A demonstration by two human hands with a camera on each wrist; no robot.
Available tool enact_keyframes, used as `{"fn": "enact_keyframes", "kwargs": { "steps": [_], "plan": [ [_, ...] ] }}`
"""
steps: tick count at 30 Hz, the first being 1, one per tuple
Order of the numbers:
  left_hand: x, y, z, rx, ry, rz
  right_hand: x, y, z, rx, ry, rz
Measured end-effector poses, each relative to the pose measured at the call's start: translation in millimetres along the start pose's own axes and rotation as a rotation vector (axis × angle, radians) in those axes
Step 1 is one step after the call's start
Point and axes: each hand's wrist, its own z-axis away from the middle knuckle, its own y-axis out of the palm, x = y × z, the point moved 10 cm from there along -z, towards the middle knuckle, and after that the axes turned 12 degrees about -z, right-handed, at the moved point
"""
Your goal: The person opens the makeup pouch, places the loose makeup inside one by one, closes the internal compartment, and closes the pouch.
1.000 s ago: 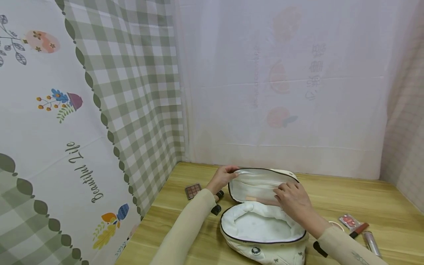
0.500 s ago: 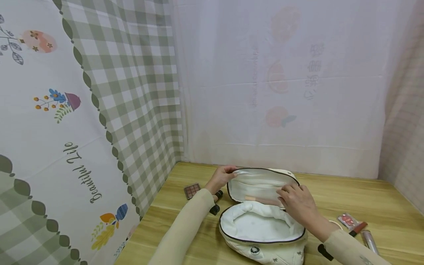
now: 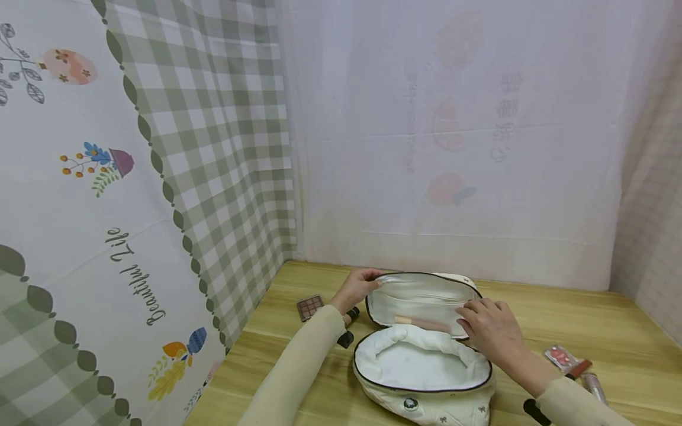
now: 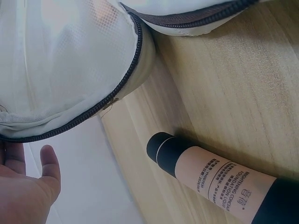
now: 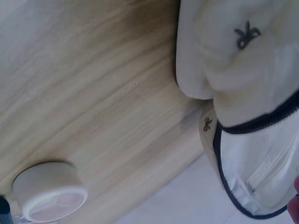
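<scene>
Pinching lid (image 3: 388,287) rim at ten o'clock: left hand (image 3: 354,291) | right hand (image 3: 494,329) at pocket (image 3: 396,307), fingers' grasp unclear | pink stick (image 3: 423,323) inside pocket, nine o'clock from those fingers, long axis three-to-nine, right hand nearer

Bag (image 3: 426,399), base below head view's edge

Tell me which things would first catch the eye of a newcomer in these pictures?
The open cream bag on the table would probably come first, its raised lid between the left hand and the right hand. Next comes the green-checked cloth hanging at the head view's left. In the left wrist view, a foundation bottle lies at the lower right.
</scene>
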Motion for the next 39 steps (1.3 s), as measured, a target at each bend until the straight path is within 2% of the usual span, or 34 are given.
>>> {"fn": "enact_keyframes", "kwargs": {
  "steps": [7,14,17,21,27,34,39],
  "plan": [
    [-1.1,-0.8,2.0,0.006,0.004,0.001,-24.4,-29.5,9.2,-0.026,0.09,0.01],
    [1.7,-2.3,0.1,0.012,-0.005,0.003,-55.1,-61.7,31.7,-0.036,0.157,0.047],
    [0.9,-2.8,0.0,0.012,0.006,0.0,-71.0,-69.5,46.3,0.008,0.218,0.044],
    [1.7,-3.0,0.6,0.011,0.006,-0.006,-88.8,-73.8,67.4,0.108,0.301,0.025],
    [3.8,-3.0,1.1,0.009,-0.002,-0.003,-110.7,-79.4,92.4,0.199,0.344,0.035],
    [5.7,-2.3,0.8,0.009,-0.019,-0.008,-137.0,-77.4,122.6,0.323,0.429,0.03],
    [3.8,-0.2,1.3,0.012,-0.026,-0.003,-144.2,-73.6,141.6,0.447,0.512,0.07]
  ]
}}
